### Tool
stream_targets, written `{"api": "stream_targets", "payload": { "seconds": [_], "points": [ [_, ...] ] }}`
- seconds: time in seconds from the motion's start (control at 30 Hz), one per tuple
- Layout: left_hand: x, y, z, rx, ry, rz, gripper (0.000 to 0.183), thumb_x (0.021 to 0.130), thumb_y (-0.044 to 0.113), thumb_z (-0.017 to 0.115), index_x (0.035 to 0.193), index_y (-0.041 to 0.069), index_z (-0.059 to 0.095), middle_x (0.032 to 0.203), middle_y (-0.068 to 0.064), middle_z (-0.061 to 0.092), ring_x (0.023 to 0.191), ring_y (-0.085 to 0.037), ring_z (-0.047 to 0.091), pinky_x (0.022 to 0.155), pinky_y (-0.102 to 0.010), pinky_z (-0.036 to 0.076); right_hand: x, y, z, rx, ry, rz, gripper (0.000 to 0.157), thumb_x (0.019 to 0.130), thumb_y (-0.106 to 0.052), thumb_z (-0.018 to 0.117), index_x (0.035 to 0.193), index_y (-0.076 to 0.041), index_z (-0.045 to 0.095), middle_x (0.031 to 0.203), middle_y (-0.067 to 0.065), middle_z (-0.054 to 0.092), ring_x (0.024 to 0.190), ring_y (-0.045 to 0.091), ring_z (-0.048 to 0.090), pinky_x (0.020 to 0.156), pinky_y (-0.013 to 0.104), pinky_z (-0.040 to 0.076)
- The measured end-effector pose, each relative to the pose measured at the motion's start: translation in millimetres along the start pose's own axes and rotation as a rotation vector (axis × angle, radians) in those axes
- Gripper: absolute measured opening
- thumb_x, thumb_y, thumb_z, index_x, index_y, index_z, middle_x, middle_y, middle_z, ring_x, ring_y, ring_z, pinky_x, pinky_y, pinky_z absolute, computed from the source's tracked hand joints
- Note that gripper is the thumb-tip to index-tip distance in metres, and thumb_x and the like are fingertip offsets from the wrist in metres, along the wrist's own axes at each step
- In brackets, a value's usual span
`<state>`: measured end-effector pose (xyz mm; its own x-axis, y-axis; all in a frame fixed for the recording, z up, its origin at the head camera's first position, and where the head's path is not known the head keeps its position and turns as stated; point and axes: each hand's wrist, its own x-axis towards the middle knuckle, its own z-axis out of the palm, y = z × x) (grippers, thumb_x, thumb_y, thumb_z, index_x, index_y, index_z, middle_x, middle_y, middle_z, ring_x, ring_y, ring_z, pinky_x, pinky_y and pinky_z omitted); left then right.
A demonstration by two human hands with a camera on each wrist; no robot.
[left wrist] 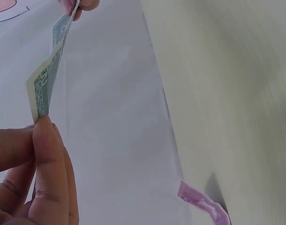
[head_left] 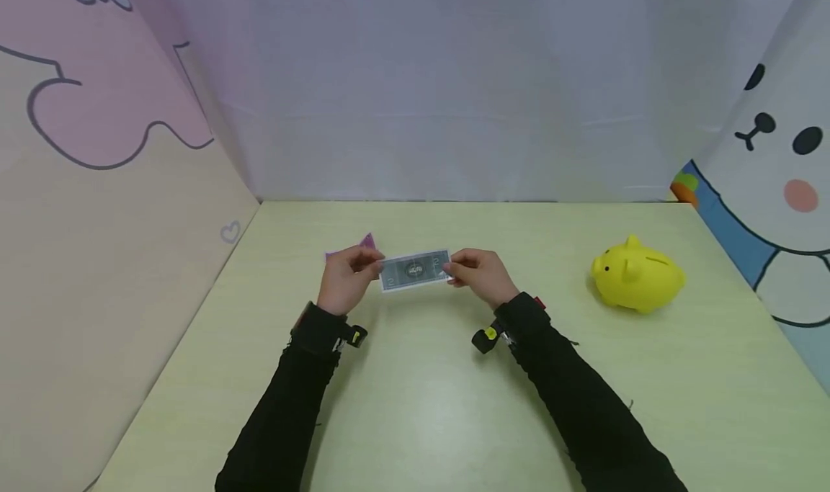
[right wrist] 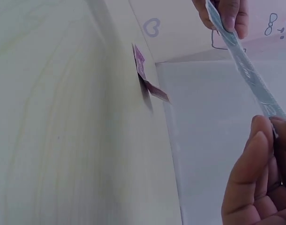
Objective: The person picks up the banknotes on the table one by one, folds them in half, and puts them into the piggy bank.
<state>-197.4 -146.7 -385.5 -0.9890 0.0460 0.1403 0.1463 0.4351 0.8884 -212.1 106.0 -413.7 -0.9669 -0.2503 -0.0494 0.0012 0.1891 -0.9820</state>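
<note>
- Spanning the gap between the hands, the grey-green banknote (head_left: 415, 270) is hanging above the table (head_left: 402, 413), near its middle; the left wrist view is showing a bend in it.
- The left hand (head_left: 345, 282) is pinching one end between thumb and fingers, closing fully on the paper.
- The right hand (head_left: 485, 274) is pinching the opposite end in like manner.
- Progress, as judged: the note is already spreading out lengthwise; releasing it and setting it down are remaining undone.
- The pink-purple note (head_left: 368, 242) is lying on the table beyond the left hand, apart from it, folding upward in part; its handling is appearing incomplete.
- Container: the yellow piggy bank (head_left: 638, 277) is standing at the right, well apart from both hands, showing a slot on top. Neither visible note is touching it; its contents are remaining hidden.
</note>
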Motion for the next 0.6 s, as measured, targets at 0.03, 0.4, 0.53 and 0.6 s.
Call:
{"api": "stream_targets", "payload": {
  "seconds": [0.03, 0.4, 0.53, 0.6],
  "points": [
    [-0.1, 0.4, 1.3, -0.006, -0.005, 0.008, 0.015, 0.091, -0.002, 0.064, 0.105, -0.006, 0.069, 0.102, -0.023, 0.069, 0.09, -0.029, 0.067, 0.077, -0.033, 0.061, -2.6, -1.1, -2.4, -0.009, 0.002, -0.011, 0.02, 0.095, -0.012, 0.064, 0.107, 0.005, 0.066, 0.089, 0.007, 0.066, 0.088, 0.033, 0.069, 0.078, 0.031, 0.059],
    [-4.2, 11.7, 15.1, -0.081, -0.06, -0.007, 0.015, 0.092, 0.001, 0.065, 0.106, -0.002, 0.07, 0.102, -0.019, 0.069, 0.086, -0.024, 0.065, 0.085, -0.049, 0.058, -27.6, -1.5, -23.0, -0.032, 0.009, -0.065, 0.02, 0.095, -0.013, 0.064, 0.103, 0.006, 0.066, 0.091, 0.021, 0.065, 0.077, 0.022, 0.071, 0.073, 0.028, 0.059],
    [-4.8, 15.4, 18.6, -0.114, -0.062, -0.027, 0.016, 0.092, 0.003, 0.066, 0.107, 0.001, 0.071, 0.104, -0.016, 0.069, 0.086, -0.023, 0.064, 0.086, -0.045, 0.058, -35.3, -3.1, -27.3, -0.004, 0.022, -0.097, 0.02, 0.094, -0.011, 0.065, 0.102, 0.008, 0.066, 0.088, 0.019, 0.064, 0.07, 0.012, 0.069, 0.072, 0.031, 0.06],
    [-5.0, 17.0, 20.3, -0.119, -0.063, -0.022, 0.016, 0.092, 0.004, 0.066, 0.107, 0.002, 0.071, 0.105, -0.015, 0.069, 0.087, -0.022, 0.064, 0.084, -0.038, 0.059, -38.8, -4.3, -29.3, 0.006, 0.031, -0.108, 0.02, 0.094, -0.011, 0.065, 0.101, 0.008, 0.066, 0.087, 0.017, 0.065, 0.069, 0.011, 0.068, 0.072, 0.031, 0.06]
  ]
}}
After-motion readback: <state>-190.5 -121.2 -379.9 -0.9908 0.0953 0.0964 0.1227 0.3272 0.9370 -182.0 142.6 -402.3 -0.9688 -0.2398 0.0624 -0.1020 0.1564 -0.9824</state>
